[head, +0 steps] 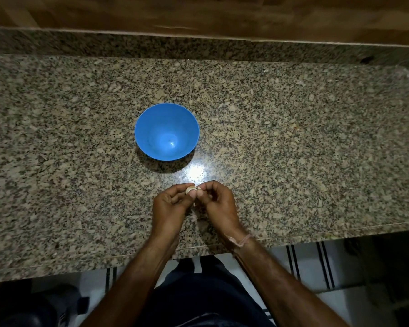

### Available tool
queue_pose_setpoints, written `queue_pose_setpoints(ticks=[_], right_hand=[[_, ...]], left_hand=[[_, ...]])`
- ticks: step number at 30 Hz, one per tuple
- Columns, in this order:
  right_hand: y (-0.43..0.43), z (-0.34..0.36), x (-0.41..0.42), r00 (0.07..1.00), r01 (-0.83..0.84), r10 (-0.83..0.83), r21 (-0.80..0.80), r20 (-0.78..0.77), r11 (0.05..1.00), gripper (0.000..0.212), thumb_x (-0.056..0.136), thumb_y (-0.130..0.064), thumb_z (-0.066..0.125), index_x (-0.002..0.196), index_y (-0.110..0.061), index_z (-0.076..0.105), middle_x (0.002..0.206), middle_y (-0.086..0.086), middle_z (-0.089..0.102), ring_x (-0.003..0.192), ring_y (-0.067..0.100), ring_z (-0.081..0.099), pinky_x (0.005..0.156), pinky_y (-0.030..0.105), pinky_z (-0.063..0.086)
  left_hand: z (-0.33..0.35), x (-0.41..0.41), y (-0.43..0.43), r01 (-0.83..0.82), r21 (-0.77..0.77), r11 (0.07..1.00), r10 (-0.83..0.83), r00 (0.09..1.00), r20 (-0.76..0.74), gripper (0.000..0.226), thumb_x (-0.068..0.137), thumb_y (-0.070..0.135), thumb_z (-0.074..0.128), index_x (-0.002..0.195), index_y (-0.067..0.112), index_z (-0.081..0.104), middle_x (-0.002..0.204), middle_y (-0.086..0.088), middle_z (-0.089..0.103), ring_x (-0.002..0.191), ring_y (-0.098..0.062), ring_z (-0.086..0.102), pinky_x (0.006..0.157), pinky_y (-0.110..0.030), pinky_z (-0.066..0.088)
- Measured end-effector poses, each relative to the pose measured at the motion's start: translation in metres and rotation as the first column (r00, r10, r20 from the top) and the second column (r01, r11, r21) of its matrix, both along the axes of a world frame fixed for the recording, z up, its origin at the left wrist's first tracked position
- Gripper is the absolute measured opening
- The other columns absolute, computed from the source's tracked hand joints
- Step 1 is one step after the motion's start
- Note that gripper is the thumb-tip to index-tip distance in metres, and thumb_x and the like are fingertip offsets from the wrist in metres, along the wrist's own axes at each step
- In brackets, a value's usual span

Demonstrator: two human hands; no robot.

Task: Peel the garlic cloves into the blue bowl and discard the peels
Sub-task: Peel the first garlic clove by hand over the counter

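A blue bowl (167, 131) stands upright on the speckled granite counter (293, 149) with nothing visible inside it. Nearer to me, a little to the right of the bowl, both hands meet just above the counter. My left hand (169, 205) grips a pale garlic clove (190, 190) between thumb and curled fingers. My right hand (219, 201) pinches the right end of the same clove with thumb and fingertips. A small pale scrap of peel (194, 204) hangs just below the clove between the thumbs. Most of the clove is hidden by the fingers.
The counter's front edge (316, 230) runs just behind my wrists, with tiled floor and my legs below it. A granite upstand and a wooden wall (198, 15) close the far side. A thread band sits on my right wrist.
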State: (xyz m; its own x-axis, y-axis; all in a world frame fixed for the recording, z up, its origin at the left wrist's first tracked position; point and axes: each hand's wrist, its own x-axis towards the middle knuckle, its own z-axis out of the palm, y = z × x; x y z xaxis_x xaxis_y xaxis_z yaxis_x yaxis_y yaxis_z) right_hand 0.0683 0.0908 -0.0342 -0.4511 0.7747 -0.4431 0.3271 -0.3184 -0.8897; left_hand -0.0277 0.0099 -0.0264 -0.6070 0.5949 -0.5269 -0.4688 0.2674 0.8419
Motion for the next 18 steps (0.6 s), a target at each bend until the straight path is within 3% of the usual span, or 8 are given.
queue_pose_setpoints(ticks=[3,7,9,11,14,18], right_hand=[[0.002,-0.001,0.001,0.999,0.022,-0.024,-0.06,-0.029,0.998,0.008,0.101,-0.008,0.065,0.102,0.0,0.068,0.087,0.013,0.072,0.078,0.019,0.067,0.072,0.037,0.059],[0.013,-0.002,0.013,0.989,0.093,-0.108,-0.145,-0.104,0.985,0.016,0.105,-0.007,0.059,0.111,0.008,0.062,0.085,0.012,0.07,0.073,0.021,0.066,0.065,0.034,0.057],[0.016,-0.005,0.014,0.987,0.106,-0.125,-0.167,-0.105,0.98,0.019,0.106,-0.007,0.058,0.112,0.01,0.062,0.085,0.012,0.071,0.076,0.024,0.066,0.066,0.033,0.059],[0.017,-0.008,0.016,0.987,0.111,-0.129,-0.174,-0.097,0.979,0.019,0.105,-0.008,0.059,0.11,0.009,0.063,0.085,0.012,0.073,0.079,0.027,0.068,0.068,0.035,0.059],[0.021,-0.013,0.029,0.995,0.057,-0.064,-0.094,-0.077,0.994,0.013,0.101,-0.009,0.067,0.102,0.003,0.07,0.081,0.02,0.072,0.073,0.029,0.066,0.067,0.04,0.057],[0.023,-0.016,0.045,0.998,-0.01,0.007,0.054,0.064,0.998,0.005,0.089,-0.002,0.079,0.092,-0.001,0.075,0.079,0.017,0.077,0.073,0.025,0.077,0.073,0.034,0.063]], left_hand=[[-0.007,-0.003,0.003,-0.003,-0.044,0.999,0.001,0.999,-0.045,0.023,0.092,0.009,0.075,0.114,0.013,0.075,0.095,-0.005,0.079,0.092,-0.017,0.076,0.079,-0.03,0.059],[-0.013,-0.004,0.016,0.069,-0.159,0.985,-0.118,0.939,-0.322,0.02,0.09,0.018,0.079,0.11,0.019,0.077,0.092,0.006,0.078,0.087,-0.009,0.074,0.073,-0.02,0.058],[-0.014,-0.006,0.023,0.083,-0.191,0.978,-0.153,0.908,-0.389,0.019,0.09,0.019,0.078,0.109,0.018,0.077,0.09,0.009,0.076,0.085,-0.009,0.072,0.067,-0.011,0.052],[-0.017,-0.008,0.028,0.093,-0.23,0.969,-0.197,0.851,-0.486,0.021,0.09,0.018,0.079,0.11,0.016,0.076,0.09,0.009,0.074,0.083,-0.011,0.069,0.067,-0.014,0.049],[-0.024,-0.01,0.035,0.128,-0.311,0.942,-0.308,0.697,-0.648,0.03,0.088,0.016,0.08,0.118,0.014,0.073,0.104,0.001,0.072,0.091,-0.012,0.064,0.075,-0.022,0.043],[-0.028,-0.01,0.034,0.171,-0.336,0.926,-0.367,0.616,-0.698,0.039,0.089,0.013,0.079,0.126,0.015,0.065,0.115,-0.002,0.064,0.093,0.004,0.06,0.074,-0.009,0.04]])
